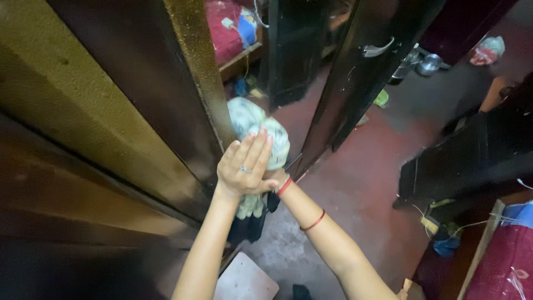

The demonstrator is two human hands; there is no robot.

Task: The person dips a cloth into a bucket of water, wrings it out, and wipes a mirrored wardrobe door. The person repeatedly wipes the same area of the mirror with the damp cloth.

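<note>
A pale green patterned cloth is pressed against the edge of a dark wooden door frame. My left hand, with a ring on one finger, lies flat over the cloth with its fingers pointing up. My right hand sits under the left one and is mostly hidden; its wrist carries red bangles. A bunched end of the cloth hangs down below both hands.
An open dark door with a metal handle stands to the right. Steel vessels and a plastic bag lie on the red floor. A dark cabinet is at the right, a white board below.
</note>
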